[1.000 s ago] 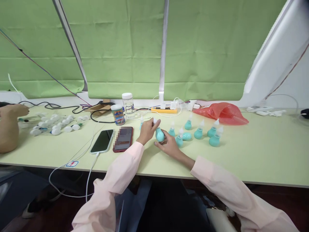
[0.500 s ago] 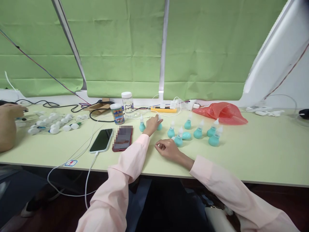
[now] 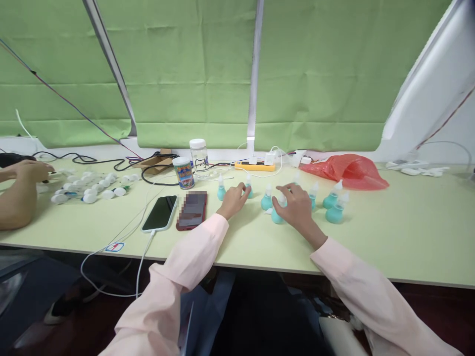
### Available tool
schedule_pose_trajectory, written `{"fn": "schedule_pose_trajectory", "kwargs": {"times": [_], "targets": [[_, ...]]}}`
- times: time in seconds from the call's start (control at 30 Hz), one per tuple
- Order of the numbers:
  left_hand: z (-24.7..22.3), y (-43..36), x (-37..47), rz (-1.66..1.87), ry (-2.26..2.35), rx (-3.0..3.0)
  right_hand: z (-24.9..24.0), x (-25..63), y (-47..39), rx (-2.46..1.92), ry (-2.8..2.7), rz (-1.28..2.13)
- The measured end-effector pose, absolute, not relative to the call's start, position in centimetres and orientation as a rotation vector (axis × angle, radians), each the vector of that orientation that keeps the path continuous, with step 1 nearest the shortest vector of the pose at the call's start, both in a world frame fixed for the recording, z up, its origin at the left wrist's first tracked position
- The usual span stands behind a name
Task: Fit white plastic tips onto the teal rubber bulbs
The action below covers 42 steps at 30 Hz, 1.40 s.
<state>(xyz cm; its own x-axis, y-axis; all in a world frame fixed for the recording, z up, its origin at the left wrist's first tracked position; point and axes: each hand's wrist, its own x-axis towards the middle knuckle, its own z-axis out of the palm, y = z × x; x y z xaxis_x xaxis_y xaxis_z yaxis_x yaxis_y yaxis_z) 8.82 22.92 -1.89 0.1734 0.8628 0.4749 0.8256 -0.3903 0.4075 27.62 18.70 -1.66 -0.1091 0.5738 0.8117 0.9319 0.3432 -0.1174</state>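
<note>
Several teal bulbs with clear pointed tips stand on the pale table. My left hand [image 3: 234,199] is beside one teal bulb [image 3: 249,190], its thumb and fingers apart and nothing seen between them. Left of it stands another bulb [image 3: 221,192]. My right hand [image 3: 295,203] reaches over the group with thumb and index finger spread, just above a bulb [image 3: 277,214] near the table's front. Behind that one is a bulb [image 3: 266,201]. To the right stand two more, a rear bulb [image 3: 330,200] and a front bulb [image 3: 334,213]. My right hand partly hides others.
Two phones, one white-edged [image 3: 159,214] and one red-edged [image 3: 192,211], lie left, before a printed can [image 3: 183,173] and clear jar [image 3: 200,160]. Behind are a yellow power strip [image 3: 255,166] and red bag [image 3: 345,171]. A person's hand [image 3: 33,170] is by white-ended pieces [image 3: 89,190].
My left hand has drawn back slightly from the bulb near it. My right hand has moved right and forward over the bulbs, its fingers opening. The view has shifted slightly.
</note>
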Motion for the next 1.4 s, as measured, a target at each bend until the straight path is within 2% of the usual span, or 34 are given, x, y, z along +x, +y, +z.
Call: {"fn": "schedule_pose_trajectory", "kwargs": {"times": [0.1, 0.27, 0.43, 0.5, 0.57, 0.7, 0.8, 0.93, 1.07, 1.27, 1.4], "targets": [[-2.2, 20.2, 9.1, 1.038, 1.474, 2.420, -2.4, 27.7, 19.1, -1.391, -1.841, -0.370], [-2.5, 17.2, 9.7, 1.031, 1.081, 2.460, -3.1, 25.8, 18.1, -1.151, -1.613, -0.110], [-2.7, 17.3, 10.2, 1.024, 1.057, 2.399, -3.0, 24.9, 17.6, -1.046, -1.521, 0.437], [-2.9, 17.8, 10.1, 1.043, 1.119, 2.344, -2.7, 25.4, 18.1, -0.997, -1.541, 0.536], [-3.0, 18.4, 9.9, 1.095, 1.211, 2.265, -2.5, 26.3, 18.8, -1.002, -1.611, 0.456], [-3.3, 19.6, 9.1, 1.247, 1.375, 2.081, -2.4, 28.5, 19.9, -1.237, -1.985, 0.011], [-3.5, 20.3, 8.6, 1.292, 1.454, 2.022, -2.6, 29.5, 20.1, -1.315, -2.301, -0.191], [-4.0, 21.2, 8.0, 1.305, 1.544, 1.997, -2.4, 29.9, 20.0, -1.372, -2.488, -0.268], [-4.3, 22.0, 7.5, 1.234, 1.613, 1.957, -2.2, 30.1, 20.2, -1.449, -2.449, -0.263], [-4.6, 22.8, 7.3, 1.198, 1.609, 1.975, -3.2, 30.3, 21.0, -1.450, -2.466, -0.447], [-4.6, 22.8, 7.3, 1.199, 1.607, 1.992, -3.3, 30.2, 21.3, -1.431, -2.448, -0.402]]}}
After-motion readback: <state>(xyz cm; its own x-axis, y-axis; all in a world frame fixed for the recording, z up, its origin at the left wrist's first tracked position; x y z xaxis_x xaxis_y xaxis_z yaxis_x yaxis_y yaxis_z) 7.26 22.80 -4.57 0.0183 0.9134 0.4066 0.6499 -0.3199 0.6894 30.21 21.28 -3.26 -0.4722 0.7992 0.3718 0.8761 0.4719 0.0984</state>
